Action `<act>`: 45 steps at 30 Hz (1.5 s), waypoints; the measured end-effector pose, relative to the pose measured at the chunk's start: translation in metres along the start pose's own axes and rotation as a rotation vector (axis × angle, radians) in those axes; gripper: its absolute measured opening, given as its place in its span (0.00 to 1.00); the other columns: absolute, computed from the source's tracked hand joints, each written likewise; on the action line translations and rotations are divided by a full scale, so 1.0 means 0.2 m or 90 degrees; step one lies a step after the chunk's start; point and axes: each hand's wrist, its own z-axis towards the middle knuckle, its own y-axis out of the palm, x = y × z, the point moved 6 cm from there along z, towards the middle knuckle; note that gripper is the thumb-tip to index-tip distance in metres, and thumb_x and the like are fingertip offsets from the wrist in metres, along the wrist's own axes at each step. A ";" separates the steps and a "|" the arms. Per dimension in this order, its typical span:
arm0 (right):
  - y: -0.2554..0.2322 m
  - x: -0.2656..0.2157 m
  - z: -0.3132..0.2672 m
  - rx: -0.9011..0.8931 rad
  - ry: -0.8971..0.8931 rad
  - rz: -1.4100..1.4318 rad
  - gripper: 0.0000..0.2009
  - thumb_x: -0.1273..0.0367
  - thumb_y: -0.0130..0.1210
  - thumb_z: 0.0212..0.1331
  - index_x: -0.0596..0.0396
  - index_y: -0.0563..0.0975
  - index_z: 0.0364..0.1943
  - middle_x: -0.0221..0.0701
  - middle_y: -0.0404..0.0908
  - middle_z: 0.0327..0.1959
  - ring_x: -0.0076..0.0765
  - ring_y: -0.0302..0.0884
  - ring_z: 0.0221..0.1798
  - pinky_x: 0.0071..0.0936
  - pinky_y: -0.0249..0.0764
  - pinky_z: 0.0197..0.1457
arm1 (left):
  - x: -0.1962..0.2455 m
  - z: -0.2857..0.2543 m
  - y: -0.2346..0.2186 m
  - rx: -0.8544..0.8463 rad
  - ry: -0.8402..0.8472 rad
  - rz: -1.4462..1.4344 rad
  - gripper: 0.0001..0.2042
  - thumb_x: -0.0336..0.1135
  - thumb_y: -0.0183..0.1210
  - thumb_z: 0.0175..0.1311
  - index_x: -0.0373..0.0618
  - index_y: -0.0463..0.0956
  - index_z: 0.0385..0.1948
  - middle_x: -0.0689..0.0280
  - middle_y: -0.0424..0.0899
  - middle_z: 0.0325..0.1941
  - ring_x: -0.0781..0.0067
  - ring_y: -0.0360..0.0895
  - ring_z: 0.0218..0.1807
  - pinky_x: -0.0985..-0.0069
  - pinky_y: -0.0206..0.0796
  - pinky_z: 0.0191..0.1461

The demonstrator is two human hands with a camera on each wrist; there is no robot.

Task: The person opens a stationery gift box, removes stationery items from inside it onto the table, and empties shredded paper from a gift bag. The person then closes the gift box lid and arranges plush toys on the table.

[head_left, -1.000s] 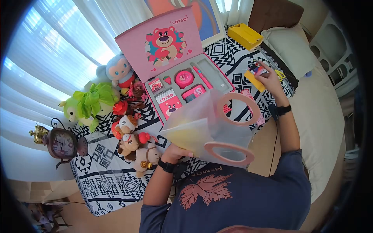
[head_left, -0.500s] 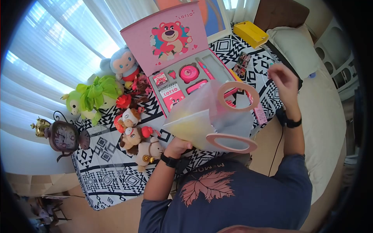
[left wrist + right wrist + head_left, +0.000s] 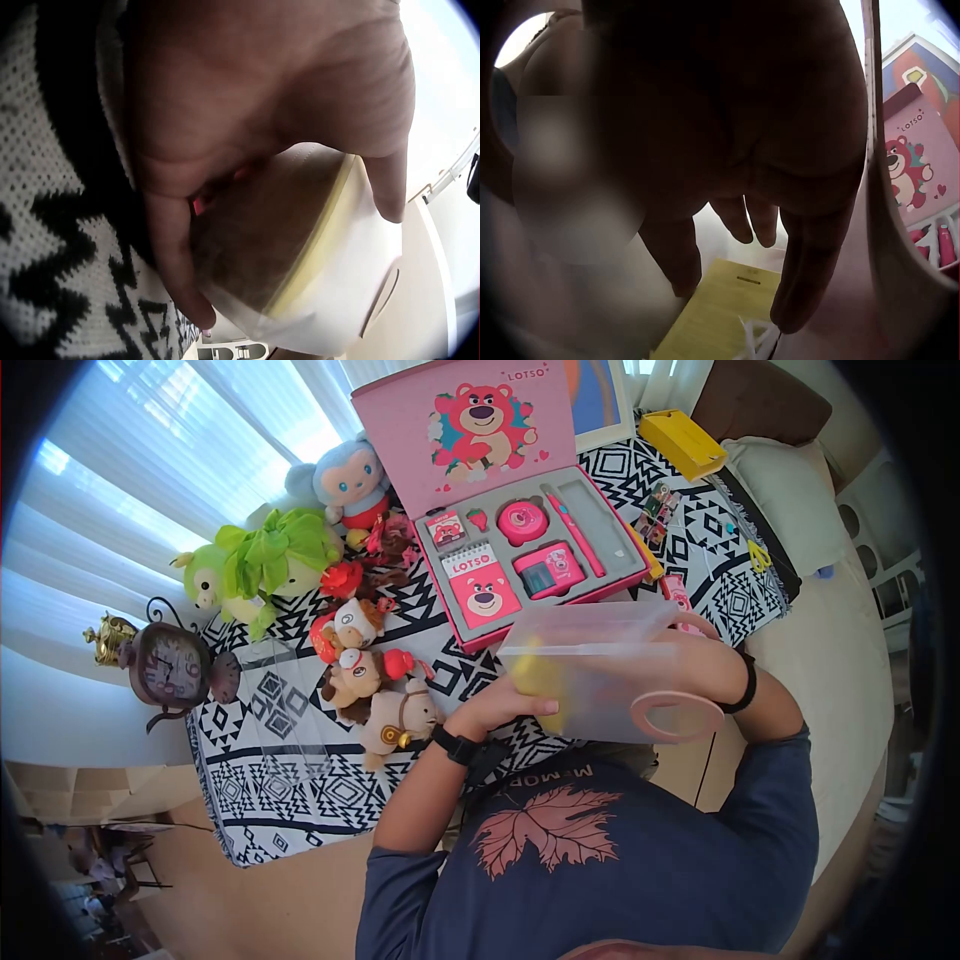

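Note:
A frosted see-through bag [image 3: 600, 705] with round pink handles [image 3: 640, 712] is held on its side in front of the person. My left hand [image 3: 505, 705] grips its bottom end, thumb on one side and fingers on the other. Through the bag's wall shows a yellow box [image 3: 535, 670]. My right hand [image 3: 705, 665] reaches in through the bag's mouth. In the right wrist view its fingers [image 3: 810, 262] are spread, with the yellow box [image 3: 716, 307] beyond the fingertips and a bit of white strip beside it.
An open pink Lotso gift box [image 3: 610, 575] with stationery in its insert stands behind the bag. Plush toys [image 3: 270, 560] and a clock [image 3: 170, 665] line the left side. Small colourful cards [image 3: 657, 510], yellow scissors [image 3: 760, 555] and a yellow box lid [image 3: 683, 445] lie at right.
The right hand has left the colourful cards on the cloth, drawn back and gone into the bag's mouth. The left hand still holds the bag, now turned more level.

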 end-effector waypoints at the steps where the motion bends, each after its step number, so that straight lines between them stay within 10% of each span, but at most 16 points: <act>1: -0.02 -0.09 0.22 0.005 -0.014 0.000 0.17 0.77 0.55 0.66 0.57 0.80 0.59 0.39 0.85 0.52 0.43 0.82 0.58 0.40 0.76 0.63 | 0.01 0.00 0.01 -0.019 0.006 0.011 0.35 0.38 0.75 0.63 0.40 0.69 0.71 0.64 0.80 0.65 0.70 0.76 0.67 0.69 0.69 0.71; 14: 0.05 0.19 0.09 0.095 -0.148 0.013 0.12 0.72 0.60 0.63 0.56 0.81 0.50 0.38 0.81 0.36 0.52 0.80 0.48 0.41 0.75 0.53 | 0.07 0.02 0.00 0.041 0.037 -0.165 0.43 0.37 0.72 0.63 0.41 0.58 0.79 0.60 0.72 0.74 0.63 0.70 0.74 0.64 0.63 0.76; 17: -0.09 0.17 -0.04 0.135 -0.083 -0.209 0.11 0.74 0.61 0.61 0.57 0.81 0.47 0.38 0.80 0.34 0.53 0.80 0.44 0.42 0.76 0.54 | 0.09 0.01 0.01 0.057 0.087 -0.181 0.42 0.37 0.72 0.63 0.41 0.59 0.78 0.60 0.71 0.74 0.62 0.69 0.75 0.62 0.63 0.77; 19: -0.17 0.17 -0.13 0.235 -0.143 -0.147 0.18 0.78 0.65 0.53 0.59 0.82 0.51 0.44 0.88 0.48 0.54 0.88 0.48 0.42 0.78 0.68 | 0.07 0.01 0.00 0.055 0.079 -0.186 0.43 0.38 0.73 0.62 0.40 0.59 0.78 0.60 0.71 0.75 0.61 0.69 0.75 0.61 0.62 0.77; 26: -0.23 0.28 -0.57 0.627 -0.127 0.132 0.16 0.77 0.64 0.63 0.63 0.80 0.55 0.45 0.88 0.52 0.42 0.88 0.56 0.37 0.83 0.60 | -0.01 -0.01 -0.06 0.062 0.098 -0.215 0.46 0.40 0.75 0.58 0.40 0.59 0.78 0.60 0.70 0.76 0.60 0.66 0.77 0.61 0.59 0.80; 30: -0.17 0.63 -0.93 0.940 -0.026 0.396 0.17 0.75 0.65 0.67 0.62 0.78 0.58 0.29 0.83 0.38 0.15 0.68 0.21 0.16 0.64 0.23 | -0.03 -0.05 -0.08 0.079 0.118 -0.229 0.49 0.46 0.79 0.52 0.42 0.62 0.76 0.59 0.71 0.75 0.58 0.66 0.78 0.58 0.58 0.81; 33: -0.11 0.82 -1.03 0.997 0.143 0.395 0.16 0.74 0.67 0.67 0.61 0.79 0.56 0.27 0.84 0.36 0.14 0.69 0.21 0.15 0.65 0.23 | -0.04 -0.08 -0.11 0.074 0.177 -0.200 0.50 0.48 0.81 0.49 0.43 0.64 0.75 0.59 0.71 0.75 0.58 0.67 0.77 0.57 0.59 0.80; 39: 0.11 1.17 -1.05 0.986 0.314 0.345 0.20 0.73 0.68 0.67 0.60 0.80 0.61 0.26 0.86 0.37 0.13 0.74 0.24 0.15 0.71 0.25 | -0.09 -0.07 -0.14 0.103 0.187 -0.123 0.58 0.64 0.82 0.44 0.42 0.61 0.75 0.56 0.70 0.74 0.53 0.72 0.73 0.49 0.66 0.76; 42: 0.21 1.15 -0.96 0.847 0.285 0.347 0.20 0.81 0.61 0.63 0.57 0.82 0.59 0.36 0.81 0.65 0.15 0.81 0.32 0.18 0.80 0.33 | -0.28 -0.03 -0.28 0.063 0.086 0.171 0.60 0.65 0.81 0.44 0.41 0.56 0.76 0.50 0.67 0.76 0.44 0.72 0.73 0.39 0.69 0.73; 45: 0.28 1.10 -0.92 0.735 0.281 0.278 0.20 0.84 0.58 0.58 0.58 0.83 0.55 0.36 0.74 0.74 0.17 0.82 0.32 0.18 0.81 0.35 | -0.32 -0.02 -0.32 0.038 0.019 0.371 0.61 0.66 0.80 0.44 0.41 0.54 0.76 0.46 0.65 0.77 0.38 0.72 0.73 0.32 0.71 0.71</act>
